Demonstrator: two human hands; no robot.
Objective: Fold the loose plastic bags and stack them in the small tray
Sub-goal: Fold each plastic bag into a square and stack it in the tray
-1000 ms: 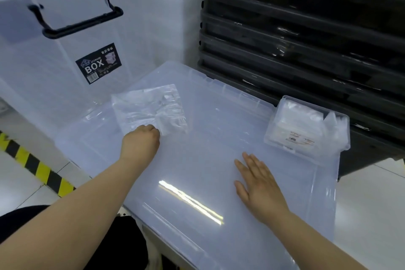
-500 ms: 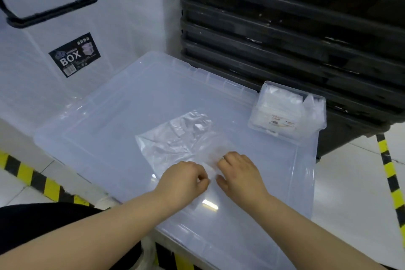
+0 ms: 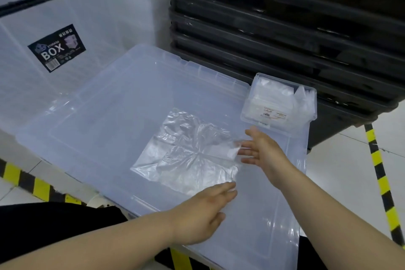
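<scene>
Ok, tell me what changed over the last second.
The crumpled clear plastic bag was dragged from the left of the translucent storage-box lid to its middle and now lies spread out. The left hand let go of it; both it and the right hand are open at its edges. The small clear tray stayed put.

left hand 1 | right hand 1 | bag 1 | tray 1 | lid 1 | box 1

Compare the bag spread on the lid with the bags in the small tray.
The spread bag lies unfolded, flat and crinkled; the tray bags are folded small. The spread bag lies alone on the big lid; the tray bags sit stacked inside the small tray. Both are clear plastic.
</scene>
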